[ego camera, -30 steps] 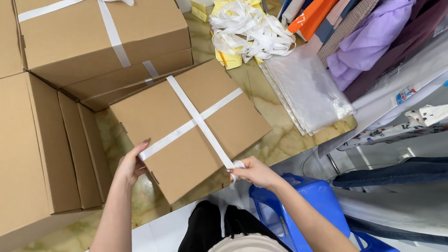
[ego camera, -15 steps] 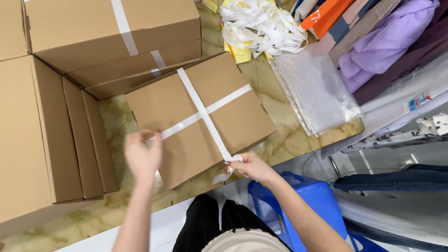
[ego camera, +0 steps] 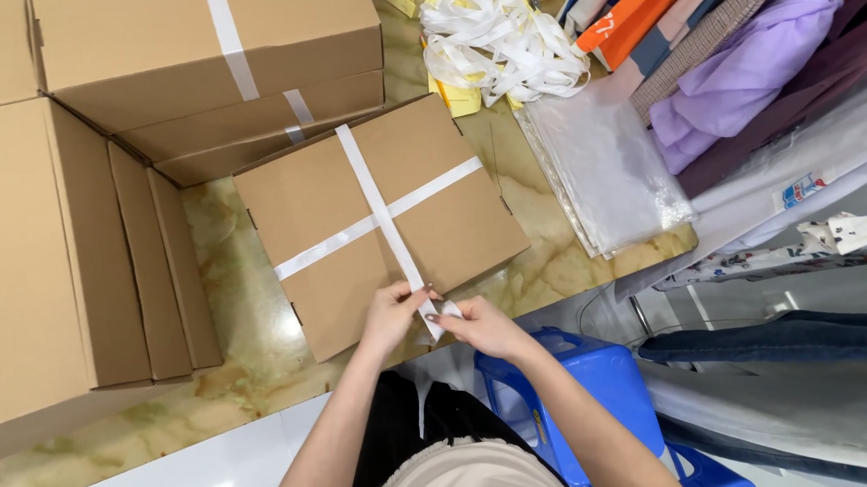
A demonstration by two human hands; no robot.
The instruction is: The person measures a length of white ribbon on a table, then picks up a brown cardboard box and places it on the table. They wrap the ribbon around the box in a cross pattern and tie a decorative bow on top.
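Both my hands meet at the near edge of a flat cardboard box (ego camera: 377, 222) that lies on the marble-patterned counter (ego camera: 239, 314). A white ribbon (ego camera: 382, 213) crosses the lid both ways, forming a cross near the middle. My left hand (ego camera: 393, 314) pinches the ribbon's near end between thumb and fingertips, right where the band comes over the box edge. My right hand (ego camera: 483, 327) is just beside it, fingers closed on the loose white tail of the same ribbon; the two hands almost touch.

To the left, large plain cartons (ego camera: 58, 259) stand on edge, touching one another. Behind the box sits a bigger carton (ego camera: 200, 43) already banded with white ribbon, resting on another flat one. Farther back lies a tangled heap of white ribbon (ego camera: 503, 39) on yellow pieces. To the right of the box is a stack of clear plastic bags (ego camera: 604, 163), and beyond it folded cloth in purple and orange (ego camera: 728, 71). A blue plastic stool (ego camera: 606, 394) stands below my right forearm.
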